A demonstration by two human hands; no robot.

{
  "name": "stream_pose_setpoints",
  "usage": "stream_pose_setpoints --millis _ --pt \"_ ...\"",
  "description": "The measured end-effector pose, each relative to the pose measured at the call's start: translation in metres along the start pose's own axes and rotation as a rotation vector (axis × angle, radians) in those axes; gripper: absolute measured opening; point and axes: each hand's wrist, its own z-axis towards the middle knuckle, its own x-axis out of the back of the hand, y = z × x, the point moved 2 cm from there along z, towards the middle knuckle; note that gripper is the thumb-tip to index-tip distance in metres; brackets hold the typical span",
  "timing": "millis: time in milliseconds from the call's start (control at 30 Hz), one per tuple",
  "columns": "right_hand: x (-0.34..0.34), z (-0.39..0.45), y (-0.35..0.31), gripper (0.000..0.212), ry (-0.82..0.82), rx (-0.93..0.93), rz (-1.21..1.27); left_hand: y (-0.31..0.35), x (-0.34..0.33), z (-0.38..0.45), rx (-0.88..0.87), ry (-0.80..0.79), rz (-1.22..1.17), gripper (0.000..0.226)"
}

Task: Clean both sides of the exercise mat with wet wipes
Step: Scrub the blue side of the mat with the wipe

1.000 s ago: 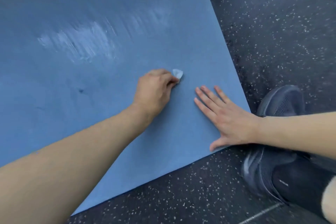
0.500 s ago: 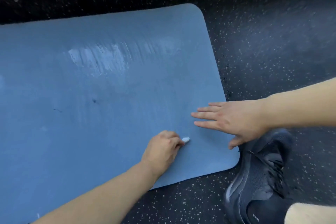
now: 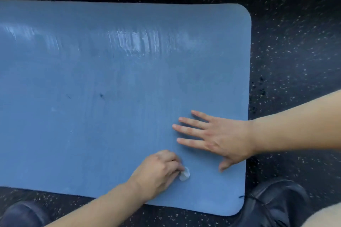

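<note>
- The floor (image 3: 295, 46) is dark speckled rubber and surrounds everything; the blue exercise mat (image 3: 110, 79) lies flat on it, filling most of the view, with its rounded right-hand end in sight.
- Pale wet streaks (image 3: 138, 40) show along the far band of the mat. The middle carries a small dark spot (image 3: 101, 95) and a thin dark mark (image 3: 67, 95), and the near part looks matte, so I judge this side only partly wiped.
- Two dark shoes sit at the near edge: one (image 3: 276, 206) touching the near right corner, the other (image 3: 22, 214) at the lower left, just off the mat.
- The right hand (image 3: 221, 140) lies palm-down near the right end, fingers straight and spread, thumb out towards the near edge, pinning the mat.
- The left hand (image 3: 158, 169) is curled, knuckles up, fingers bunched and pinching the wet wipe (image 3: 184, 173) against the mat close to the near edge.
- The wipe is a small crumpled wad; only a pale tip shows past the fingers.
- To do this step well, I would open the wipe flatter for more contact, work in overlapping strokes from the near edge towards the wet band, press harder on the spot, and hold the mat down so it does not creep.
</note>
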Motion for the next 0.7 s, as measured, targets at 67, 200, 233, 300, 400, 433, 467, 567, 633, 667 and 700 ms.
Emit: stream_pose_setpoints --millis 67,200,233,300,400,433,467,567,633,667,700 --pt "-0.002 0.007 0.015 0.141 0.089 -0.077 0.027 -0.012 0.03 0.041 0.094 0.208 0.025 0.012" --pt "0.015 0.001 0.085 0.147 0.234 -0.473 0.089 -0.062 0.127 0.16 0.275 0.548 0.094 0.007" --pt "0.023 -0.004 0.108 0.15 0.243 -0.559 0.103 -0.076 0.153 0.195 0.332 0.609 0.105 0.008" --pt "0.032 -0.014 0.152 0.156 0.232 -0.708 0.143 -0.098 0.197 0.263 0.429 0.67 0.144 0.014" --pt "0.029 -0.023 0.187 0.166 0.191 -0.811 0.214 -0.118 0.217 0.33 0.566 0.634 0.111 0.011" --pt "0.024 -0.024 0.191 0.168 0.19 -0.815 0.235 -0.122 0.212 0.342 0.596 0.622 0.099 0.009" --pt "0.019 -0.024 0.193 0.168 0.199 -0.814 0.248 -0.124 0.206 0.348 0.617 0.615 0.114 0.009" --pt "0.017 -0.024 0.194 0.17 0.236 -0.804 0.265 -0.114 0.187 0.34 0.543 0.573 0.218 0.018" --pt "0.02 -0.024 0.195 0.17 0.253 -0.802 0.275 -0.094 0.166 0.324 0.415 0.476 0.292 0.019" --pt "0.021 -0.024 0.195 0.171 0.255 -0.801 0.278 -0.083 0.15 0.311 0.343 0.413 0.304 0.019" --pt "0.021 -0.025 0.195 0.171 0.255 -0.799 0.281 -0.07 0.131 0.294 0.274 0.342 0.293 0.02"
